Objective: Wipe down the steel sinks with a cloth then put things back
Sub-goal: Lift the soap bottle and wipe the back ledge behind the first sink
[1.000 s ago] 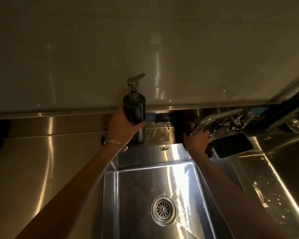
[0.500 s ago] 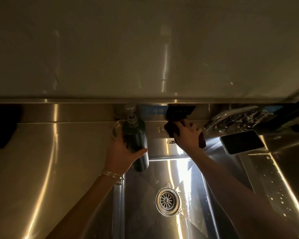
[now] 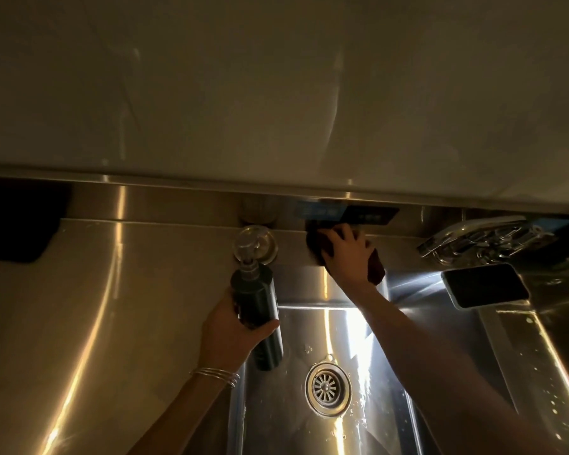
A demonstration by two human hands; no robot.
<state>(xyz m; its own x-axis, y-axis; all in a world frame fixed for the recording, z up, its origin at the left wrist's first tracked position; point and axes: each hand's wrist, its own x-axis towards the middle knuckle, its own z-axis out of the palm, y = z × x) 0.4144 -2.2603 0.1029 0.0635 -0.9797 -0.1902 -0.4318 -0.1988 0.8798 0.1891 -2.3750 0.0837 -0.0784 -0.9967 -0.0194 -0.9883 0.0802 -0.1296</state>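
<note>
Right hand [image 3: 345, 257] is down flat on the dark red cloth [image 3: 376, 270], fingers spread, pressing it onto the back ledge behind the sink [image 3: 309, 289]. Left hand [image 3: 234, 330] has its fingers wrapped round the black soap bottle [image 3: 258, 310], lifted and tilted, with the pump toward the back ledge and the base over the sink's left rim. The bottle's long axis runs front to back, just left of the cloth. The strip beyond the pump looks next for wiping, and the right hand is nearer. A phone [image 3: 486, 285] lies on the divider, right.
</note>
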